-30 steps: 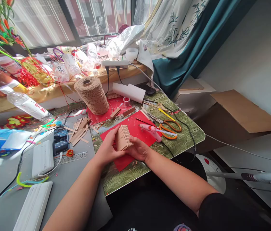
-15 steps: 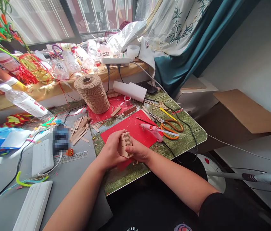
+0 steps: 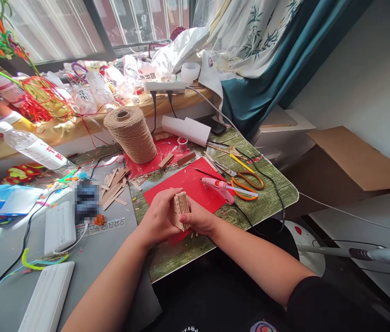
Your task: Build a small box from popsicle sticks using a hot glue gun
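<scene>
Between my two hands is a small block of layered wooden craft sticks [image 3: 182,212], held above a red sheet [image 3: 167,182]. My left hand [image 3: 158,216] wraps its left side, and my right hand [image 3: 199,217] grips it from the right, with the thumb across the front edges. Fingers hide the block's back and underside. Just right of the hands lies a pink glue gun [image 3: 218,188] with a clear stick in its rear. Scissors with orange handles [image 3: 250,182] rest beyond it. To the left is a pile of loose craft sticks [image 3: 115,186].
A large twine spool [image 3: 131,136] stands behind the hands. Near the sill lie a white paper roll [image 3: 186,130] and a small cup of red bits [image 3: 182,143]. White power banks [image 3: 59,226] occupy the left table. A black cable [image 3: 279,210] hangs over the right edge.
Almost nothing differs. Both hands keep their hold on the stick block, which sits very slightly lower in the view; the whole scene has shifted a little with the camera.
</scene>
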The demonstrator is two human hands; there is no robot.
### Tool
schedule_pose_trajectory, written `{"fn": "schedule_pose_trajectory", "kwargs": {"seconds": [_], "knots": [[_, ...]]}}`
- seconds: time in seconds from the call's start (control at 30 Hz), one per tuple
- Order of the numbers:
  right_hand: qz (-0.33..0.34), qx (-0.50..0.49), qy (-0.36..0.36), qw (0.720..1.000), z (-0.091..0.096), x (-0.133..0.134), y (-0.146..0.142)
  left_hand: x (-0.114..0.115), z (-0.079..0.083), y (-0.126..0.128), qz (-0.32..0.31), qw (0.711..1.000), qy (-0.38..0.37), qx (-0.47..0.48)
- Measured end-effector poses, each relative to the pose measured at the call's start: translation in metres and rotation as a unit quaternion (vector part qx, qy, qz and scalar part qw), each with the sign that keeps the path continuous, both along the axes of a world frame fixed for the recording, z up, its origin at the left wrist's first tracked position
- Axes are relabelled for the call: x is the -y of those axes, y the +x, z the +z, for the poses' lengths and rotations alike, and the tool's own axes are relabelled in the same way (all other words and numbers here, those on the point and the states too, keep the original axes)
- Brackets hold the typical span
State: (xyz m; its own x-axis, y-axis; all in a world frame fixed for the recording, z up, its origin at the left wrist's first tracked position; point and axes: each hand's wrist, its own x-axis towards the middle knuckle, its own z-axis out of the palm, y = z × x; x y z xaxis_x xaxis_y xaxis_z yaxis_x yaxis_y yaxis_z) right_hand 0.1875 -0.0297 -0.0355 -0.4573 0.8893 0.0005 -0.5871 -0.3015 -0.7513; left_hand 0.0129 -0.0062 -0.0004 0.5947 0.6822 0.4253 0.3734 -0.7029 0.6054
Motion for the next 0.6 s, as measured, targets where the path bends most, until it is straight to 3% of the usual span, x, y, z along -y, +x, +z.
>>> {"fn": "schedule_pose_trajectory", "kwargs": {"seconds": [0.27, 0.47, 0.6], "knots": [[0.022, -0.045, 0.032, 0.998, 0.005, -0.002, 0.002, 0.0, -0.004, -0.002, -0.045, 0.997, 0.037, 0.042], [-0.094, -0.002, 0.008, 0.995, -0.003, -0.003, 0.001, -0.001, -0.008, -0.005, -0.026, 0.999, 0.03, 0.022], [-0.108, -0.014, 0.018, 0.994, -0.003, -0.002, 0.001, -0.003, -0.013, -0.005, -0.016, 0.998, 0.038, 0.047]]}}
